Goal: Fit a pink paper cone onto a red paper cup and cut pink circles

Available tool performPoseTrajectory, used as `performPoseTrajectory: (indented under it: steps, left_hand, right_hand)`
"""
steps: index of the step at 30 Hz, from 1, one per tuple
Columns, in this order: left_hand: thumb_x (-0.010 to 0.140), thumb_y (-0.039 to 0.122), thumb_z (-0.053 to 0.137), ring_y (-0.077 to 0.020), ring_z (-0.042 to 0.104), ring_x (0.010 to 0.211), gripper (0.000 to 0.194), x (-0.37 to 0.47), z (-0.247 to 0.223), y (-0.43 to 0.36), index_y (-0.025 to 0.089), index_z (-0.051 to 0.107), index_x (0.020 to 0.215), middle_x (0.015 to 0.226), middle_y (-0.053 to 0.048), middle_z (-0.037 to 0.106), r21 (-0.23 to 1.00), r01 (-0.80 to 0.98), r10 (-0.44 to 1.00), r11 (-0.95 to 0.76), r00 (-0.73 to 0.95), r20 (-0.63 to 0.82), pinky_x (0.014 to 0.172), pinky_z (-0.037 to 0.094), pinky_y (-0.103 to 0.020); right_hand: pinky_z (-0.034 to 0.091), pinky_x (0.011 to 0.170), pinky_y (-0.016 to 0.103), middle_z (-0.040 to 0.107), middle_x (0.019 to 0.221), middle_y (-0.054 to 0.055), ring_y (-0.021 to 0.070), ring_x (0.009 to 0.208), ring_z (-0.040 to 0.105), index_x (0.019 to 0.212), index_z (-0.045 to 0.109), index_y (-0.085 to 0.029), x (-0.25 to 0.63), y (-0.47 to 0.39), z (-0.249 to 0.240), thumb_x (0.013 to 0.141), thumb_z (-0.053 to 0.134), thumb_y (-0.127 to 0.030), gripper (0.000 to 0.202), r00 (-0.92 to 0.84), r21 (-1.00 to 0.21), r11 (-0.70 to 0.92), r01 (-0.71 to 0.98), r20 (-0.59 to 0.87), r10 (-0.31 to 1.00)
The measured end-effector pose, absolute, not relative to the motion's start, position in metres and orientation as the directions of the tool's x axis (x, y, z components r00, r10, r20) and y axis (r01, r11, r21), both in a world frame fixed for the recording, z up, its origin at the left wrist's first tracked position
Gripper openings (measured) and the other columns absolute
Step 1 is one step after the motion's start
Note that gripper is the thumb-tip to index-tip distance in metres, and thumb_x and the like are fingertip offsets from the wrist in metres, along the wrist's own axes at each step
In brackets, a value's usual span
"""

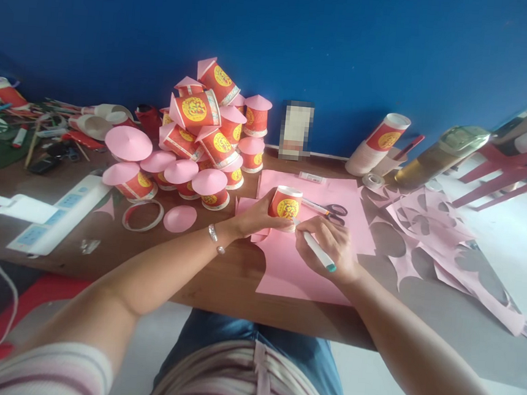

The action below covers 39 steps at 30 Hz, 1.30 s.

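Observation:
My left hand [258,214] is wrapped round the left side of a red paper cup [285,204] with a yellow emblem and a white rim. In my right hand [328,246] is a white marker [317,249] with a green end, its other end at the cup's lower right edge. Both hands are over pink paper sheets [302,281] on the brown table [219,280]. Just behind the right hand lie scissors [336,213] and a pen [313,206]. Several red cups with pink paper cones [180,172] are piled to the left of the cup.
A power strip [66,214] with a white charger, a tape roll [142,214] and a pink disc [180,218] lie at left. Pink scraps [445,232], a cup stack [379,143] and a gold bottle [442,155] are at right. Clutter covers the far left.

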<state>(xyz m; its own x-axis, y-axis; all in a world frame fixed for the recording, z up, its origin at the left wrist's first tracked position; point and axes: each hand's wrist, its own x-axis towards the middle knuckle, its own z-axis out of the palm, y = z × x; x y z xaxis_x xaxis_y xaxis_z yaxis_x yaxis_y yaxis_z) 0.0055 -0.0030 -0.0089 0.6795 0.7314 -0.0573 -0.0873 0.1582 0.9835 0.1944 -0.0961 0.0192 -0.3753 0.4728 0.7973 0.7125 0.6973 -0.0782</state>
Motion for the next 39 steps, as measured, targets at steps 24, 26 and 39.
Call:
performPoseTrajectory:
  steps: [24, 26, 39]
  left_hand:
    - [0.07, 0.028, 0.087, -0.022, 0.063, 0.105, 0.075, 0.006, -0.008, -0.005, 0.022, 0.048, 0.134, 0.115, -0.005, 0.061, 0.997, -0.033, 0.744, 0.075, 0.667, -0.034, 0.087, 0.056, -0.035]
    - [0.071, 0.031, 0.088, -0.0218, 0.062, 0.104, 0.075, 0.006, -0.009, -0.005, 0.023, 0.049, 0.134, 0.114, -0.005, 0.06, 0.997, -0.044, 0.74, 0.063, 0.672, -0.017, 0.086, 0.056, -0.034]
    - [0.074, 0.04, 0.09, -0.0246, 0.065, 0.107, 0.076, 0.005, -0.006, -0.007, 0.022, 0.046, 0.132, 0.118, -0.008, 0.063, 0.999, 0.026, 0.737, 0.047, 0.673, -0.052, 0.089, 0.056, -0.039]
  right_hand:
    - [0.049, 0.057, 0.024, 0.072, 0.079, 0.002, 0.0139, 0.063, 0.068, 0.099, 0.061, -0.021, 0.191, -0.096, 0.018, 0.093, 0.06, -0.008, 0.014, -0.387, -0.136, 0.729, 0.671, 0.774, 0.501]
    - [0.049, 0.057, 0.024, 0.072, 0.078, 0.002, 0.0138, 0.062, 0.067, 0.099, 0.061, -0.021, 0.192, -0.096, 0.019, 0.092, 0.061, -0.008, 0.015, -0.385, -0.131, 0.734, 0.666, 0.783, 0.489]
    - [0.052, 0.06, 0.025, 0.073, 0.08, 0.004, 0.0148, 0.066, 0.069, 0.1, 0.059, -0.019, 0.191, -0.096, 0.023, 0.094, 0.062, -0.007, 0.014, -0.412, -0.067, 0.716, 0.694, 0.779, 0.472]
